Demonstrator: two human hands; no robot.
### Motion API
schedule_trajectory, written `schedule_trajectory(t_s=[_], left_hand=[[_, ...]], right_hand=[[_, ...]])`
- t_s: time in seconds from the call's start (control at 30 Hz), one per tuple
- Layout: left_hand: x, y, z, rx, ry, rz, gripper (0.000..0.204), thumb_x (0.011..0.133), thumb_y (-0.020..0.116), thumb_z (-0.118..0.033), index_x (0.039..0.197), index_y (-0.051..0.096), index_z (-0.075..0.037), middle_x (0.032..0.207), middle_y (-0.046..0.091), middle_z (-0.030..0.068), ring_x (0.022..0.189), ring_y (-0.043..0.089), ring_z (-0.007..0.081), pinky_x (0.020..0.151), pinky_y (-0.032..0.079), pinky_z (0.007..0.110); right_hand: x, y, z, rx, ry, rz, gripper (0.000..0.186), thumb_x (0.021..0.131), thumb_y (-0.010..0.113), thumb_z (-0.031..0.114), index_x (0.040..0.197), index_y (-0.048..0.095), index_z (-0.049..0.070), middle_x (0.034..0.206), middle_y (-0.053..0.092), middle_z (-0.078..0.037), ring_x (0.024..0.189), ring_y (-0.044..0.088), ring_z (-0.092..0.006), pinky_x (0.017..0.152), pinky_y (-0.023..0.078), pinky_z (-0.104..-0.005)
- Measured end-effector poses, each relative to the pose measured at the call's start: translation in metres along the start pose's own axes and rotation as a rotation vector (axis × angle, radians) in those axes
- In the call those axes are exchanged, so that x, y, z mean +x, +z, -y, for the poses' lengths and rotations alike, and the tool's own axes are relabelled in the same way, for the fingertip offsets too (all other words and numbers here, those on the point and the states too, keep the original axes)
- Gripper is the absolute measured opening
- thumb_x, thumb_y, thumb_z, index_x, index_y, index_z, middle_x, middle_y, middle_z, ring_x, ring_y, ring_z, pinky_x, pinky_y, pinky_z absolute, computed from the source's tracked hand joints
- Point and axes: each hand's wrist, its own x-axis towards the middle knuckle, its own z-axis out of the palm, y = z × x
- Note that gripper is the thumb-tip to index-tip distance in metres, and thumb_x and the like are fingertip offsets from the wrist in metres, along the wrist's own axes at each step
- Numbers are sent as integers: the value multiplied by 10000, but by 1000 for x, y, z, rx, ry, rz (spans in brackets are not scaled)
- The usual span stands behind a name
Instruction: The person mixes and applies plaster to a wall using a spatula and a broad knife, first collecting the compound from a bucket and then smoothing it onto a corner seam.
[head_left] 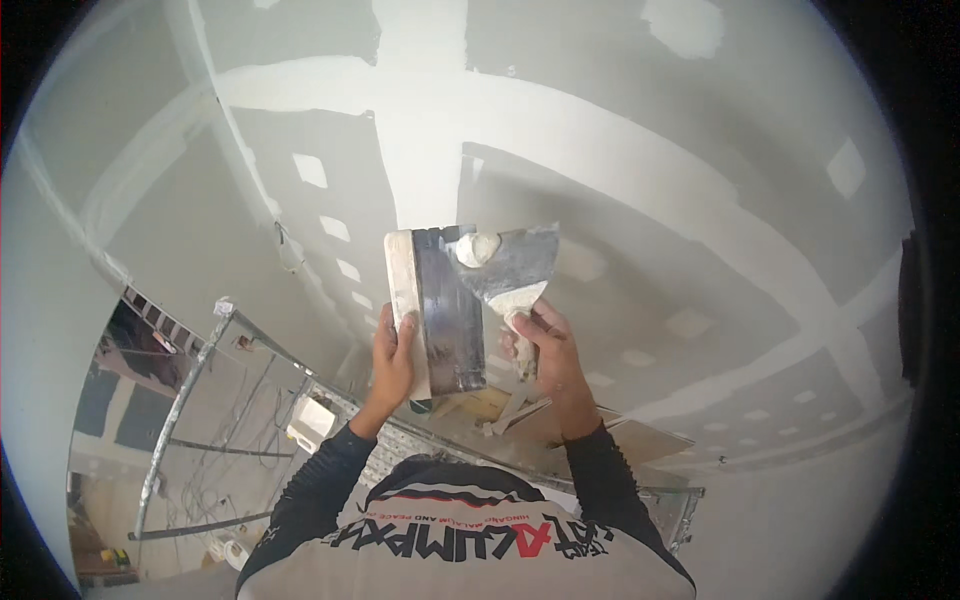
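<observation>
My left hand (391,358) grips the pale handle along the back edge of a wide drywall knife (450,335), its long metal blade facing right. In my right hand (553,350) is a smaller putty knife (530,262), held by its handle with the blade pointing up. White joint compound coats the base of the putty knife's blade, and a lump of joint compound (478,249) sits near its left corner. That corner overlaps the upper part of the wide blade; whether the two touch I cannot tell. Behind both tools is a grey plasterboard wall (640,215) with white compound bands and patches.
A metal scaffold rail (180,400) stands at the lower left, beside a perforated platform (385,455). A white container (312,422) rests by the platform. Board pieces (640,440) lie lower right of my hands, and cables (225,470) hang or lie below the rail.
</observation>
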Motion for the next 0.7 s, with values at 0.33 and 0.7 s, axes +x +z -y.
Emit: schedule_trajectory(t_s=[0.33, 0.7], left_hand=[[32, -43, 2, -382, -474, 84, 435, 1024, 491, -313, 1333, 461, -9, 1124, 631, 69, 951, 628, 116, 813, 533, 283], [32, -32, 15, -210, -355, 33, 460, 1033, 475, -330, 1343, 442, 8, 1195, 599, 90, 1065, 565, 127, 911, 463, 284]], right_hand=[[-28, -34, -20, -1854, -720, 197, 625, 805, 536, -69, 1397, 518, 132, 1220, 555, -163, 998, 633, -290, 817, 547, -385], [-15, 21, 29, -1887, -744, 171, 558, 843, 545, -10, 1380, 534, 140, 1227, 553, -126, 985, 624, -264, 826, 536, -348]])
